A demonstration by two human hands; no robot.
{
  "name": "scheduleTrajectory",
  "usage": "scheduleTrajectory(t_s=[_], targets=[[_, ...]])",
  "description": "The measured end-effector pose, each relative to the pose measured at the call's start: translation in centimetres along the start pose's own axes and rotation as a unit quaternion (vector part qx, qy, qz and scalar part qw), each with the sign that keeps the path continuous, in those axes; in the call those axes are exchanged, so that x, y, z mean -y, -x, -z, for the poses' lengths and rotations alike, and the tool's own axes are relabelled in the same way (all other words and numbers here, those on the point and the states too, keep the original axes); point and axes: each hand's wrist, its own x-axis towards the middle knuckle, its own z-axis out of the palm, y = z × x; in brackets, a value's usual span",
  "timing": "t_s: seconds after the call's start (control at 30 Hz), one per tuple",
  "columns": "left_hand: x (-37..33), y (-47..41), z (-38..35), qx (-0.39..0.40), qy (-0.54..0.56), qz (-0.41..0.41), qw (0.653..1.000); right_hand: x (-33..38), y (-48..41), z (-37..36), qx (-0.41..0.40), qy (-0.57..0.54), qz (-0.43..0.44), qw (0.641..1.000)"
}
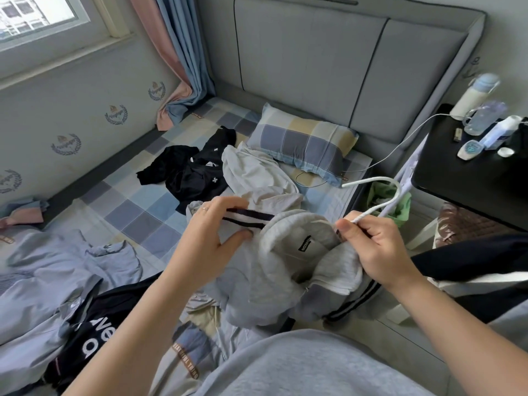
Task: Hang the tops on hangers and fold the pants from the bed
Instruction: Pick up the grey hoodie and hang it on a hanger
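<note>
Checked blue bed (137,212), near its right edge: the person's left hand (211,232) pinches the striped trim (248,217) of a light grey hooded sweatshirt (271,270). The right hand (374,250), fingers curled, grips a white plastic hanger (371,180) at the hood's rim.

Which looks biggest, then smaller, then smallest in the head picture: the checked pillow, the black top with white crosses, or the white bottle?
1. checked pillow and black top with white crosses: look about alike, so tied.
2. white bottle: clearly smallest.
</note>
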Motion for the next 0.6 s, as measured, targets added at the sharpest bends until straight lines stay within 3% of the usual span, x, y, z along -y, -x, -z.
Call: scheduleTrajectory(t_s=[0.13,0.3,0.5,0.6], targets=[[2.9,0.6,0.5,0.008,-0.037,0.106,0.994,0.1,0.1,0.7,-0.013,-0.008,-0.004,1.0],[4.7,0.8,1.7,0.035,-0.058,0.127,0.99,0.0,0.1,0.7,-0.005,-0.012,-0.002,1.0],[3.1,0.5,1.5,0.046,-0.048,0.081,0.994,0.0,-0.3,0.9,0.002,-0.003,0.006,1.0],[1.2,-0.5,1.1,0.06,-0.066,0.005,0.996,-0.1,-0.4,0.2,0.023,0.014,0.006,1.0]])
